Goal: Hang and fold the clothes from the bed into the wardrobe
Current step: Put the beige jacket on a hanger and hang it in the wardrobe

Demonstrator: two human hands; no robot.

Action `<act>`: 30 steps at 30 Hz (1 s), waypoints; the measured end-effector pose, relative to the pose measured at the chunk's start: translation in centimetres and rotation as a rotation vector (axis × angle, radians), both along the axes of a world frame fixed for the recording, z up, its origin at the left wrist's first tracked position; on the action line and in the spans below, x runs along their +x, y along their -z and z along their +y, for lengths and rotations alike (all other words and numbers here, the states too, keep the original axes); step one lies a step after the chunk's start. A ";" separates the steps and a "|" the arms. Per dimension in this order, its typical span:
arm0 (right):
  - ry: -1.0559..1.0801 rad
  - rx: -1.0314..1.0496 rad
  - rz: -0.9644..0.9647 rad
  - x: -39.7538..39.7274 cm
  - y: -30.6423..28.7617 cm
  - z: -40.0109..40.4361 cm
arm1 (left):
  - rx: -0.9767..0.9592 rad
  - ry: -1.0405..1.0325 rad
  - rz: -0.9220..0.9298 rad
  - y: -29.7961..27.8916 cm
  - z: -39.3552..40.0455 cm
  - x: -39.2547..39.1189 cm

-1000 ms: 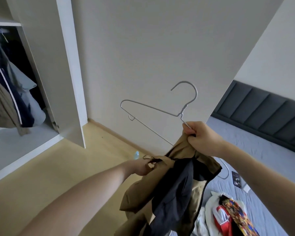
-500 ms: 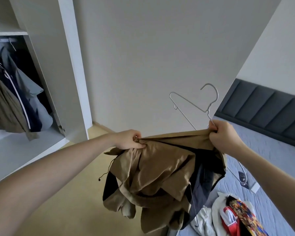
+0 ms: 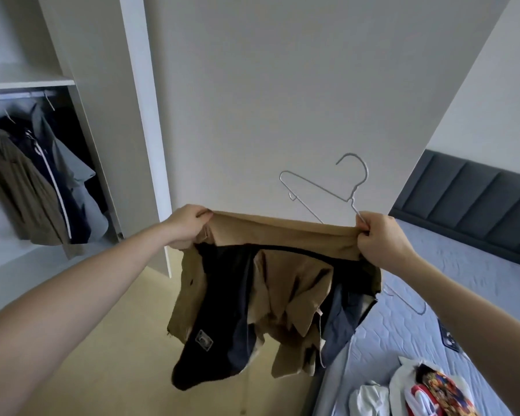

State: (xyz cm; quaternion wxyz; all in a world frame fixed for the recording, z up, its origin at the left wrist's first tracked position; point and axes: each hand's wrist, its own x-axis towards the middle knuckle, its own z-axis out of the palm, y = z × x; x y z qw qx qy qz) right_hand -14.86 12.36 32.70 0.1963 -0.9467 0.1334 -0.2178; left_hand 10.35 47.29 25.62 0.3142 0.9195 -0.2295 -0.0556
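I hold a tan jacket with a dark lining [image 3: 282, 283] stretched out in front of me. My left hand [image 3: 186, 226] grips its upper left edge. Gripping the upper right edge is my right hand [image 3: 382, 238], which also pinches the neck of a thin metal hanger [image 3: 327, 187]. The hanger sticks up behind the jacket against the wall, outside the fabric. The jacket's lower part hangs crumpled, dark lining showing. The open wardrobe [image 3: 99, 121] is at the left with several garments [image 3: 42, 181] on its rail.
The bed [image 3: 433, 310] with a dark padded headboard [image 3: 478, 202] lies at the right. On it are another metal hanger [image 3: 409, 301], a small dark object [image 3: 449, 337] and a pile of white and colourful clothes [image 3: 427, 391]. Wooden floor [image 3: 117, 340] lies below.
My hands have moved apart and risen, pulling the jacket's top edge taut. The dark lining has fallen open, and the hanger stays in my right hand.
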 end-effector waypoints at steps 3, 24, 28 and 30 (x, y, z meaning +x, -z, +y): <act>0.046 -0.007 0.024 0.3 0.1 -0.9 | -0.075 -0.015 -0.071 -3.0 -0.7 -0.2; -0.223 0.279 0.109 -3.3 1.3 3.4 | -0.021 0.038 -0.285 -9.5 -4.2 0.9; -0.212 0.196 0.186 -2.1 2.4 4.4 | -0.020 0.075 -0.300 -10.3 -4.2 0.4; -0.195 0.167 0.189 -1.3 3.0 5.0 | -0.023 0.091 -0.313 -11.0 -4.2 0.0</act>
